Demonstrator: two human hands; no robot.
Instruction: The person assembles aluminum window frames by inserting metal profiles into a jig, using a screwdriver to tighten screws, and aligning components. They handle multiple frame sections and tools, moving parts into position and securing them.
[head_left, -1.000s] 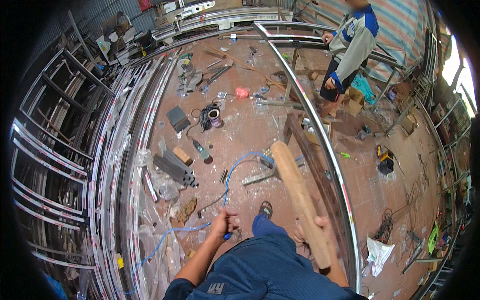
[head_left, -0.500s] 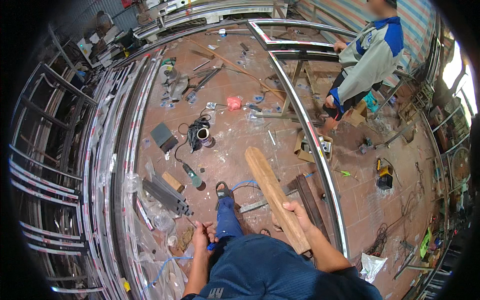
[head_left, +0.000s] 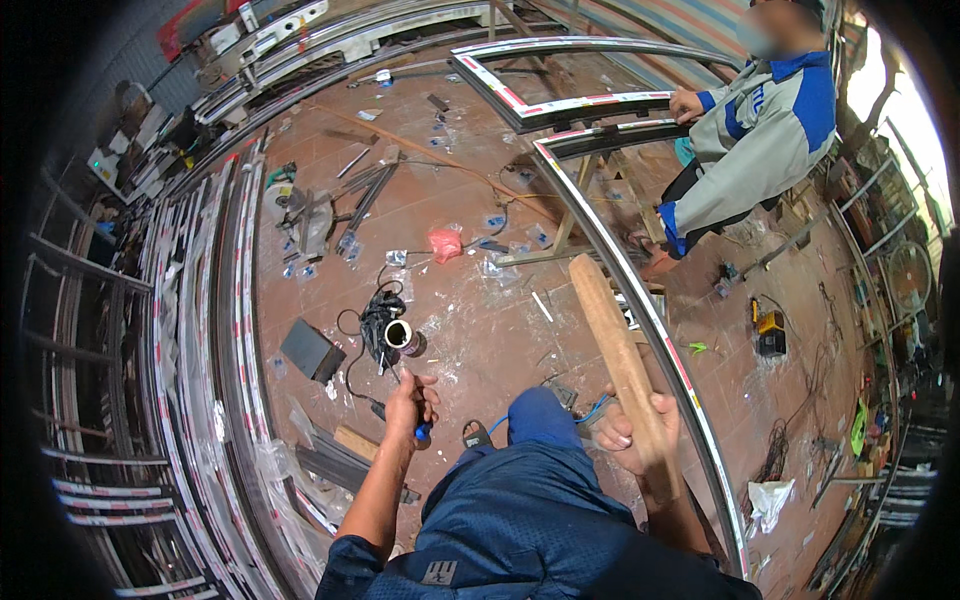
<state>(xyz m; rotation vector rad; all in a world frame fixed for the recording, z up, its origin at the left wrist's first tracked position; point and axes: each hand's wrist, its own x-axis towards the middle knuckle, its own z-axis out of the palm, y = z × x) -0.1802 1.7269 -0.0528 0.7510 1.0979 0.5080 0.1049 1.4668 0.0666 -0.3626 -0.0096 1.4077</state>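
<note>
My left hand [head_left: 410,400]: fingers curled shut round a blue-handled tool [head_left: 423,431], low over the floor by my knee; its tip is hidden. My right hand [head_left: 640,435]: fingers clamped on a wooden stick [head_left: 620,350], angled up beside the curved metal frame [head_left: 640,300]; lower end hidden.

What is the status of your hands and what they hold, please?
Left hand gripping blue-handled tool. Right hand gripping wooden stick, beside metal frame. Nothing between the hands.
</note>
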